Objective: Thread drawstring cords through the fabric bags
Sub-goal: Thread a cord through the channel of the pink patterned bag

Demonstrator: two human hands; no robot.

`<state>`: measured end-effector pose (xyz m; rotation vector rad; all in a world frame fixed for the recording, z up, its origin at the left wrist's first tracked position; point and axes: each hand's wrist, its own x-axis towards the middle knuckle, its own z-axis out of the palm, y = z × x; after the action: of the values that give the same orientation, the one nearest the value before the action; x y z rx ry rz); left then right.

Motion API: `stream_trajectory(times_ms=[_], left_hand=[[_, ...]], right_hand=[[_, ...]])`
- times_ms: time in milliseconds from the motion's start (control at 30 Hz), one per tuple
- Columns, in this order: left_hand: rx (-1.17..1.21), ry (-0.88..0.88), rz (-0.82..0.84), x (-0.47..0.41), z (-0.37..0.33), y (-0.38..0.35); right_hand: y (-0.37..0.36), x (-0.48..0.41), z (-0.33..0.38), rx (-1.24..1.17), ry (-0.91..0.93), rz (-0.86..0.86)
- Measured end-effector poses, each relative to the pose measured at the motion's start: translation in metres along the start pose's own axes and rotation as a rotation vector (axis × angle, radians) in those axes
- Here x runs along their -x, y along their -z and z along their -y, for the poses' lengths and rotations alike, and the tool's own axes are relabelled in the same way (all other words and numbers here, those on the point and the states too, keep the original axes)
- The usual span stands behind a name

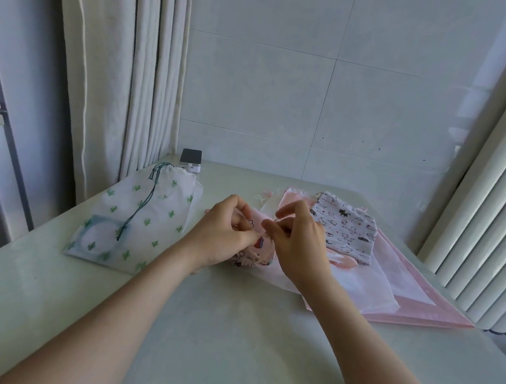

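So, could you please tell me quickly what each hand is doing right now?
Left hand: fingers curled, gripping the pink printed bag.
Right hand: thumb and fingertip pinching the same bag's fabric.

- left bag (140,219): translucent white, green cactus print, teal cord (145,201)
- centre bag (256,246): pink, small cartoon print
- right pouch (348,229): white, cat print
- flat bags (413,298) under it: pale pink, white
- table (235,326): off-white

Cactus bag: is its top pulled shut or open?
Shut. The cactus bag's top is bunched together, and its green cord lies across it.
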<state>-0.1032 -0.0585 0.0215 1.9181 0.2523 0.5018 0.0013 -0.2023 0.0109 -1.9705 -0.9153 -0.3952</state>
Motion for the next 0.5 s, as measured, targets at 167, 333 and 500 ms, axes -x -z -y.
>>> stream_trajectory(times_ms=[167, 333, 500], left_hand=[[-0.040, -0.075, -0.045, -0.0019, 0.0029, -0.0008], [-0.055, -0.137, -0.130, -0.0046, 0.0062, 0.0014], [-0.136, -0.202, -0.180, -0.0043, 0.0063, 0.0027]], right_hand=[[0.0029, -0.0013, 0.0007, 0.075, 0.002, 0.011], [0.0059, 0.0032, 0.0054, 0.023, 0.066, 0.075], [0.0020, 0.0005, -0.0004, 0.063, 0.107, 0.130]])
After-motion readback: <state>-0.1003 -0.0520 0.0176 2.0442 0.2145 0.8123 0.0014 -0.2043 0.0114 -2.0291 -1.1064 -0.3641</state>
